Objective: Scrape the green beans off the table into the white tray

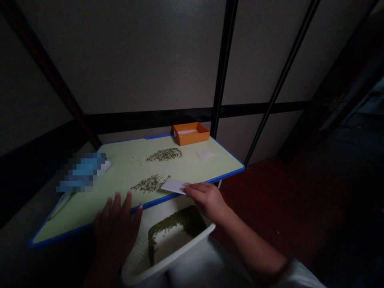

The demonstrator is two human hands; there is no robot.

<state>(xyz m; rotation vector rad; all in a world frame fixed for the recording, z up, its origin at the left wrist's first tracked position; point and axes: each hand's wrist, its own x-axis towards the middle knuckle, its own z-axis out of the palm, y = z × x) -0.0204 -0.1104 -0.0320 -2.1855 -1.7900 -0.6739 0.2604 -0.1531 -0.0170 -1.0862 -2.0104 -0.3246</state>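
My right hand (pixel 206 198) pinches a small white card (pixel 173 185) at the near edge of a pale green table (pixel 90 200) with a blue rim. The card lies flat against a low heap of small green grains (pixel 149 183). A second heap of grains (pixel 165 154) lies further back. My left hand (pixel 115 224) rests at the table's near edge, fingers stretched out, beside a white tub (pixel 192 252). The tub sits below the table edge and holds more green grains (pixel 177 224).
An orange open box (pixel 190 133) stands at the table's far edge. A faint patch of white powder or grains (pixel 205 155) lies near the right edge. A blurred blue object (pixel 81 172) sits at the left. Dark framed wall panels rise behind; reddish floor spreads to the right.
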